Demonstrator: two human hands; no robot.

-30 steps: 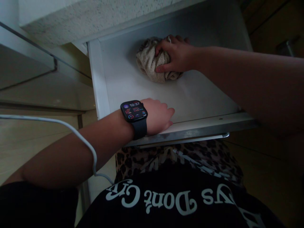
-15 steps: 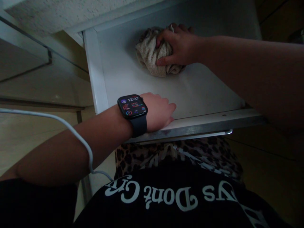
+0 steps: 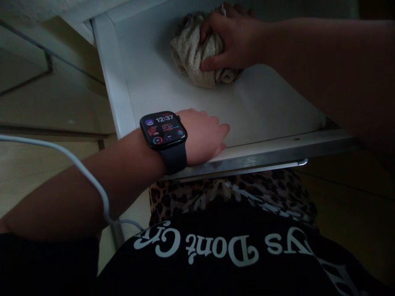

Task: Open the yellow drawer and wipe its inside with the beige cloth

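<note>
My right hand is closed around a bunched-up beige cloth, its thumb and fingers pressing into the folds. The cloth lies on the white floor of a pulled-out drawer. My left hand rests at the drawer's front edge, with the fingers curled and pointing right. Its palm is hidden, so I cannot see whether anything is in it. A black smartwatch sits on the left wrist.
A white cable runs across my left forearm. The drawer's handle sticks out toward my body, close to my leopard-print clothing. Pale cabinet fronts stand on the left.
The whole view has shifted, so the drawer, cloth and hands sit slightly higher in the picture. Against the drawer, both hands and the cloth look almost unmoved.
</note>
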